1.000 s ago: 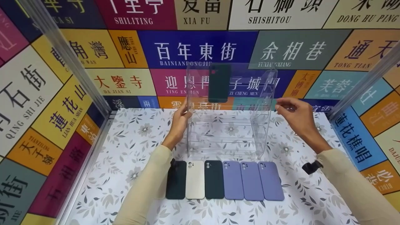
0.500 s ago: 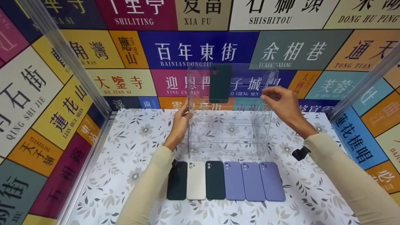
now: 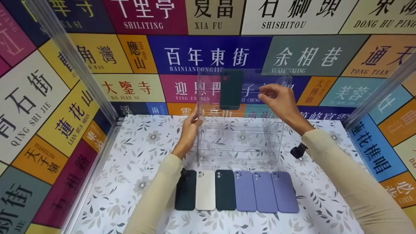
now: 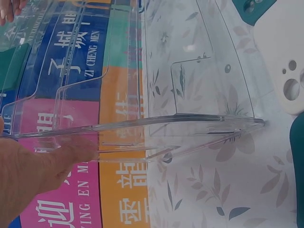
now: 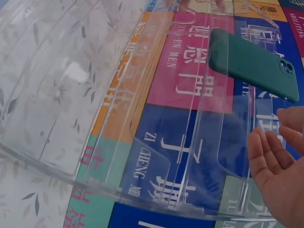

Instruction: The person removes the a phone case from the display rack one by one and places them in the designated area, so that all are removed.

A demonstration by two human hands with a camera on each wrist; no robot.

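Note:
A clear plastic tiered display rack point(image 3: 199, 146) stands at the back of the table. My left hand point(image 3: 188, 133) grips its left side panel point(image 4: 175, 118). On its top tier a dark green phone case point(image 3: 231, 91) leans upright, its camera cutouts showing in the right wrist view. My right hand point(image 3: 281, 100) hovers just right of that case, fingers loosely bent and nothing between them; the right wrist view has the fingertips point(image 5: 259, 135) a short way off the case.
In front of the rack lies a row of phone cases: a dark one point(image 3: 185, 190), a cream one point(image 3: 205, 190), a dark green one point(image 3: 225, 190) and three purple ones point(image 3: 266, 191). My left sleeve point(image 3: 152, 198) partly covers the row's left end. Sign-printed walls point(image 3: 208, 53) enclose the table.
My right hand has moved left, from beside the rack's right side to near the upright green case. The left hand keeps its place on the rack.

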